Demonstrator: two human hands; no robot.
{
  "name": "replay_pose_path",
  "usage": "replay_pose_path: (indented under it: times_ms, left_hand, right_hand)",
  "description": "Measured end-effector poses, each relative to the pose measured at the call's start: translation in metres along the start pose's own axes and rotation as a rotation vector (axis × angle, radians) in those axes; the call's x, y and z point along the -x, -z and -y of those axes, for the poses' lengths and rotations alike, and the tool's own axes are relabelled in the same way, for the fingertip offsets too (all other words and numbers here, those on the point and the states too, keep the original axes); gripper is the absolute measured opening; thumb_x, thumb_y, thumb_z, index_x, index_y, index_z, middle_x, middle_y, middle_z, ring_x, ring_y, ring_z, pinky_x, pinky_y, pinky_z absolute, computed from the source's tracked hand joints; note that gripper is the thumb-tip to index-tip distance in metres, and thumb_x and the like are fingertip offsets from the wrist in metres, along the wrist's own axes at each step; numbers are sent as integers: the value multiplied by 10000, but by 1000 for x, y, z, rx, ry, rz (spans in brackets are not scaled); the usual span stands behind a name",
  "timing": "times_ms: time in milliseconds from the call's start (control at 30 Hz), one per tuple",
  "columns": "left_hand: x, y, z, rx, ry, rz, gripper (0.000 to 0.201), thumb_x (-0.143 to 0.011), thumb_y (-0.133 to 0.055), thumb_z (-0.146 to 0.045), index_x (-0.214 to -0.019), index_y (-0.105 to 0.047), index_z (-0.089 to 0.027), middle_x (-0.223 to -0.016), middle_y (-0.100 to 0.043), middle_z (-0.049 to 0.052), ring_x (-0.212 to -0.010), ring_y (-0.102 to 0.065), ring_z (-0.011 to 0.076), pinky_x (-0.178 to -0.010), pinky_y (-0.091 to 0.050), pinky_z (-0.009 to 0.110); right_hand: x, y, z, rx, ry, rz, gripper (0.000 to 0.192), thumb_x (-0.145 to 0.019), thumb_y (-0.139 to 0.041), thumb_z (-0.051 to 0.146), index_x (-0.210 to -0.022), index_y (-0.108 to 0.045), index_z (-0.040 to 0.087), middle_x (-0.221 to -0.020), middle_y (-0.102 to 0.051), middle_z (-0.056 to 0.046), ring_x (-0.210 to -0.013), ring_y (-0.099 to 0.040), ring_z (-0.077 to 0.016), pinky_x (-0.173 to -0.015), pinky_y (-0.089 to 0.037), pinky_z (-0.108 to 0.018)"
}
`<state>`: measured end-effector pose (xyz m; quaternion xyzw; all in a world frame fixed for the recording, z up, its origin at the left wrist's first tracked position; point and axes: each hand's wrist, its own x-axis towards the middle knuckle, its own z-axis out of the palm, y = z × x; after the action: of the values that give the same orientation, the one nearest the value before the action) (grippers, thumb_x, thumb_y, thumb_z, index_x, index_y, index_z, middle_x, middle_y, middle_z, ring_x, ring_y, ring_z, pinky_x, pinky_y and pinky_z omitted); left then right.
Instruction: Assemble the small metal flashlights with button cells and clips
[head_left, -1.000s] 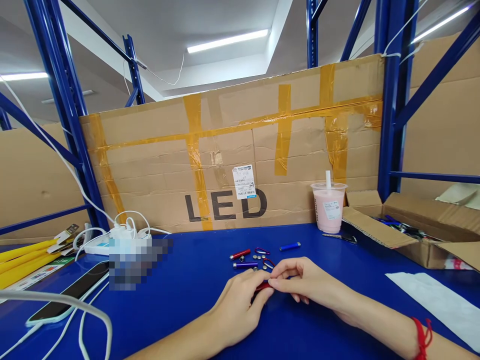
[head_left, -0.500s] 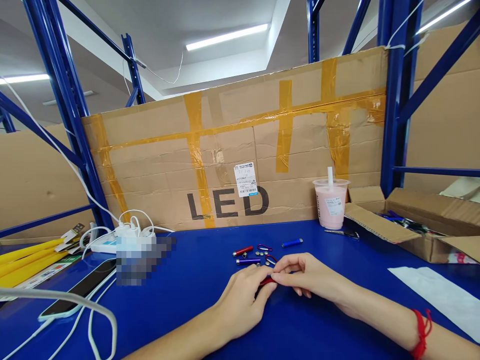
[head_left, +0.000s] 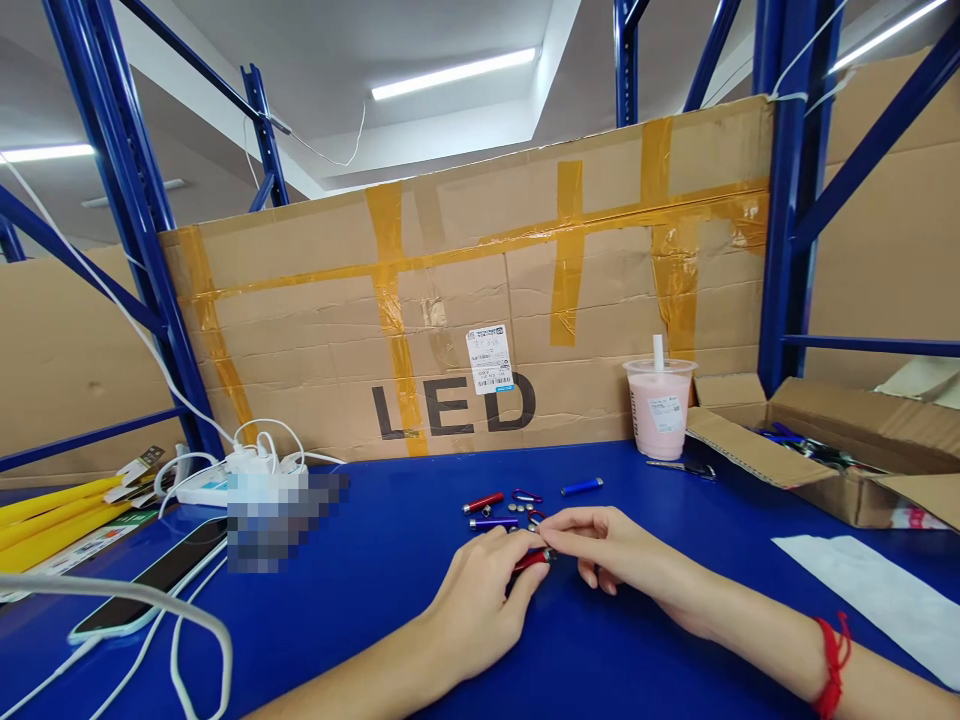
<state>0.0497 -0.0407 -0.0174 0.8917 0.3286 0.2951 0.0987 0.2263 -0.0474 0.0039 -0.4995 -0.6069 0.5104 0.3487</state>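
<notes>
brown cardboard [head_left: 322, 350] stands like a wall behind our blue table [head_left: 337, 580], the biggest things before us. next in size, an opened carton [head_left: 832, 500] sits at the right, a pink drink cup [head_left: 657, 420] just beside its flap. then come our hands. our left hand [head_left: 480, 590] has thumb and fingers closed on a red tube [head_left: 532, 560], just in front of the loose pieces. our right hand [head_left: 611, 550] is at the tube's right end, thumb and forefinger nearly together, other fingers loosely curled; we cannot tell whether anything small is pinched there. beyond lie a second red tube [head_left: 484, 503], a purple tube [head_left: 493, 524] and a blue tube [head_left: 583, 487], with small silvery discs [head_left: 513, 508] among them. smallest is what has just changed: our right fingertips covered the tube end [head_left: 551, 556] a moment ago, and now it shows, dark and shiny. we judge that the left hand alone now steadies the tube.
</notes>
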Motion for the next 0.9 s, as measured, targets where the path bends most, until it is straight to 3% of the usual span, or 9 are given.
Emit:
replay_pose_path:
  times_ms: [233, 400, 667, 900]
  left_hand:
    - [0, 0, 1, 6, -3, -9, 155, -888, -411, -212, -975, -538, -231, -909, -605, -22, -807, -523, 147, -733, -396, 252]
    - [-1, 2, -1, 10, 3, -15, 166, -894, -400, -210, -979, -540, -239, -914, -606, -27, -813, -535, 139, -733, -398, 240]
    - [-1, 5, 1, 106, 0, 162, 190, -905, -385, -202, -1028, -530, -213, -882, -602, -8, -733, -553, 115, -699, -419, 206]
    - [3, 7, -2, 124, 2, 183, 69, -896, -402, -208, -938, -452, -189, -919, -612, 9, -760, -572, 136, -645, -403, 216]
  right_hand:
    - [-6, 3, -7, 52, 12, 11, 511, -670, -611, 573, -926, -634, 132, -680, -555, -5, -468, -444, -21, -389, -281, -120]
    - [-11, 8, -11, 87, 38, 21, 501, -621, -642, 579, -782, -612, 106, -711, -567, -10, -429, -441, -13, -354, -270, -122]
    - [-12, 13, -14, 166, 36, 82, 402, -580, -701, 468, -674, -607, 88, -590, -561, -7, -420, -470, -38, -335, -317, -114]
    - [-7, 11, -10, 226, 35, 86, 289, -607, -667, 377, -618, -602, 96, -531, -552, 0, -392, -487, -53, -295, -358, -112]
